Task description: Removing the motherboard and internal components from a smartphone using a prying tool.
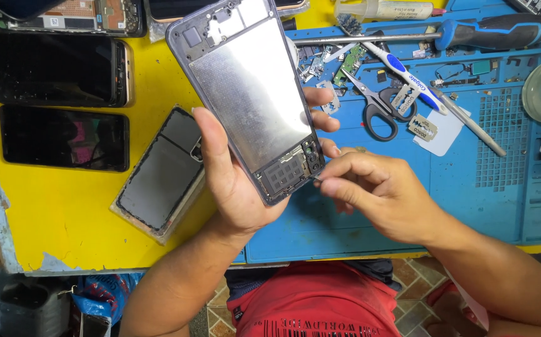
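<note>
My left hand (233,181) grips an opened phone frame (251,93), back side up, with a bare silver metal plate and small parts at its lower end. The thumb lies along the frame's left edge and the fingers wrap its right edge. My right hand (376,193) pinches a thin metal tool, hardly visible, whose tip touches the frame's lower right corner. Both hands hover over the front of a blue work mat (470,187).
A detached phone back panel (164,171) lies on the yellow table (64,206). Dark phones (64,137) sit at the left. On the mat lie scissors (376,109), a toothbrush (401,68), razor blades (421,126), a blue-handled screwdriver (482,31) and small loose parts.
</note>
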